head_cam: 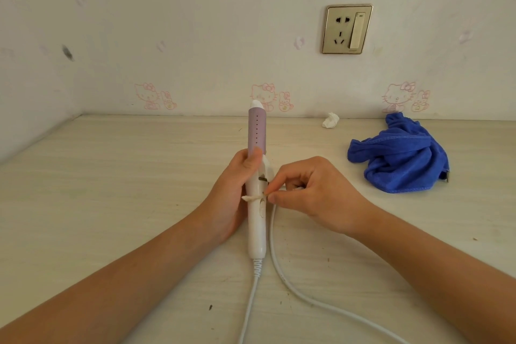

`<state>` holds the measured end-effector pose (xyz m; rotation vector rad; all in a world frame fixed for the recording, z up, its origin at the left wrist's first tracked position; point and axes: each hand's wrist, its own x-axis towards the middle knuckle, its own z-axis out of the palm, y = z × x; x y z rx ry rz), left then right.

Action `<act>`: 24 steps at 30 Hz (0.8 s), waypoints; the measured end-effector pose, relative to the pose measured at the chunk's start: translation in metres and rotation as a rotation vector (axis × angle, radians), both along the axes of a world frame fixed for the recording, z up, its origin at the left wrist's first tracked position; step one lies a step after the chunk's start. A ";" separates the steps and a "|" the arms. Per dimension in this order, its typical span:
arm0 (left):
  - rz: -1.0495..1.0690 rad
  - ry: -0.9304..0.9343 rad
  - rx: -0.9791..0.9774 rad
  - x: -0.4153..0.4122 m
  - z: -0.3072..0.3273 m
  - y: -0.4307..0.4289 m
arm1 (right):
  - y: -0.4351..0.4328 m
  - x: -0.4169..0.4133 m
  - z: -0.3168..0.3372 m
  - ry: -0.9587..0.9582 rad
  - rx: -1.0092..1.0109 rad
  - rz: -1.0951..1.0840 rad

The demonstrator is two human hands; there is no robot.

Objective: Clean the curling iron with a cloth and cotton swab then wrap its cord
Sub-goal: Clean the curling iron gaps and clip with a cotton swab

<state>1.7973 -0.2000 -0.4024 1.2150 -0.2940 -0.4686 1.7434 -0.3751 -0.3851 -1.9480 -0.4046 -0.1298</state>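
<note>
A curling iron (256,220) with a white handle and a lilac barrel stands tilted away from me at the table's middle. My left hand (237,184) grips it where handle meets barrel. My right hand (312,193) pinches a cotton swab (252,198) between thumb and forefinger; the swab lies across the handle just above the switch, its tip poking out on the left. The white cord (282,268) leaves the handle's base, loops toward me and comes back up under my right hand. A blue cloth (399,159) lies crumpled to the right, untouched.
A small wad of white tissue (331,120) sits by the wall behind the cloth. A wall socket with a switch (347,28) is above it. The pale wooden table (111,176) meets the wall at the back and left.
</note>
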 end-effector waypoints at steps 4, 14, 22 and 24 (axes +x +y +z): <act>0.024 -0.046 0.041 0.000 -0.001 -0.001 | 0.001 -0.001 0.002 0.013 -0.002 0.024; 0.001 -0.217 0.143 -0.002 0.000 0.000 | -0.001 -0.002 0.007 -0.006 -0.016 0.009; 0.020 -0.159 0.137 -0.002 -0.004 0.001 | -0.004 0.001 0.006 -0.027 -0.009 -0.070; 0.019 -0.166 0.125 -0.002 -0.005 0.000 | -0.003 0.002 0.005 -0.037 0.005 -0.083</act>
